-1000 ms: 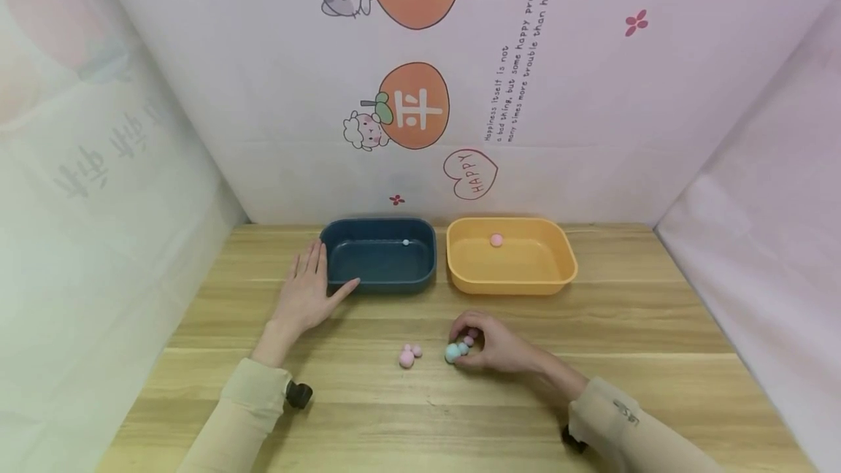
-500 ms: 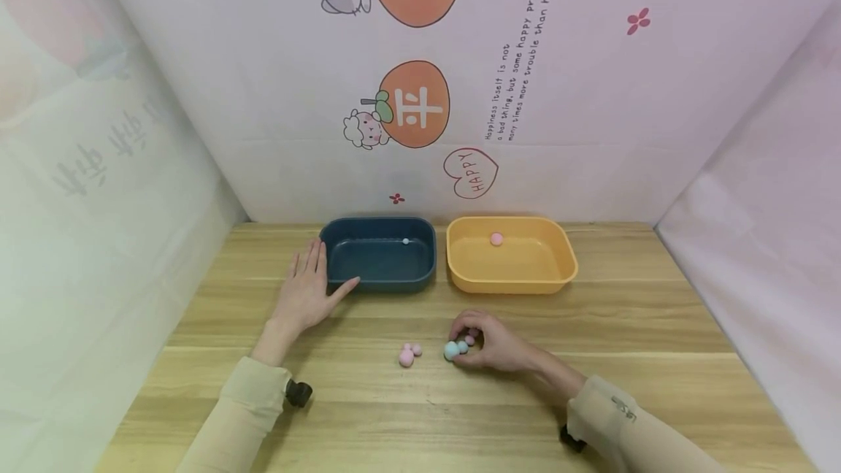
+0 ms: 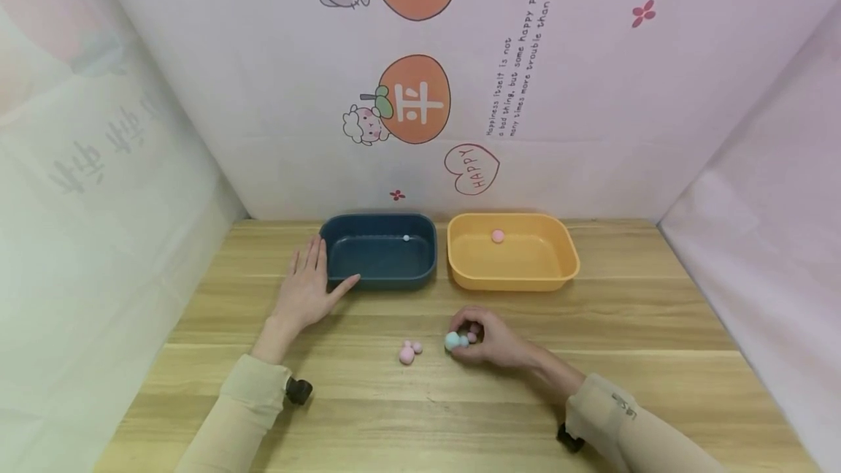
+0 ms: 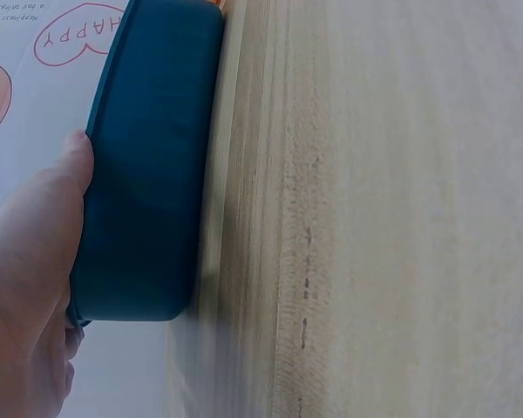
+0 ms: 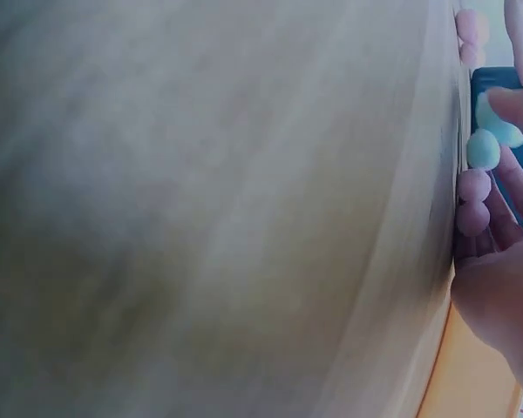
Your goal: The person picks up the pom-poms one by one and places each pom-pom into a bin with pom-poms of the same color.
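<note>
At a wooden table [image 3: 407, 422] by printed walls [image 3: 591, 108], right fingers [image 3: 468, 312] grasp bluish balls [image 3: 452, 341]; left fingers [image 3: 321, 255] lie straight.

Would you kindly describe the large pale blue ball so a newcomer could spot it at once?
On the wooden table, find the yellow tray, then the right hand in front of it. That hand holds the large pale blue ball. Colour separates it from the nearby pink balls, size from the smaller blue ball.
</note>
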Demonstrator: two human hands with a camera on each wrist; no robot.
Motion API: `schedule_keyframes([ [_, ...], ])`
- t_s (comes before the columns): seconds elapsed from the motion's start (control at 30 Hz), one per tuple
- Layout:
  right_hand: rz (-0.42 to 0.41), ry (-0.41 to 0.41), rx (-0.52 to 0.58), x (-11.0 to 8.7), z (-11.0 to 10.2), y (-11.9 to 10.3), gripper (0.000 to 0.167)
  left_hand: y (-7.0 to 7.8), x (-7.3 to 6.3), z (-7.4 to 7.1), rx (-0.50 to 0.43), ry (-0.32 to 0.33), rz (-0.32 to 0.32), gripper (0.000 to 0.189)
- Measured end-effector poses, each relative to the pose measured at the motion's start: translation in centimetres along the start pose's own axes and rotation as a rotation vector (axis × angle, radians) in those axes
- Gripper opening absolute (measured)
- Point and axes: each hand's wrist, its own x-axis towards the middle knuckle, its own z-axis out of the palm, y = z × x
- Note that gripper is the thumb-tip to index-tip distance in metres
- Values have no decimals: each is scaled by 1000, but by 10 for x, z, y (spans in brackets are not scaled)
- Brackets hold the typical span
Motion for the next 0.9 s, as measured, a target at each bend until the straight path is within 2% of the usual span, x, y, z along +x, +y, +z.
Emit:
schedule_keyframes([
  [0.2, 128, 50, 77, 3, -2, -11, 28, -1, 1, 0, -7, 7, 7, 115],
  [0.3, 154, 65, 93, 4, -2, -15, 32, -1, 1, 0, -2, 6, 10, 115],
  [0.43, 132, 95, 120, 5, -3, -17, 33, -1, 1, 0, 5, 9, 18, 114],
  [0.6, 82, 135, 86, 10, -7, -18, 28, -2, 2, 1, 5, 17, 25, 113],
  [0.9, 136, 183, 43, 22, -13, -37, 27, -2, 3, -1, -1, -8, 5, 115],
])
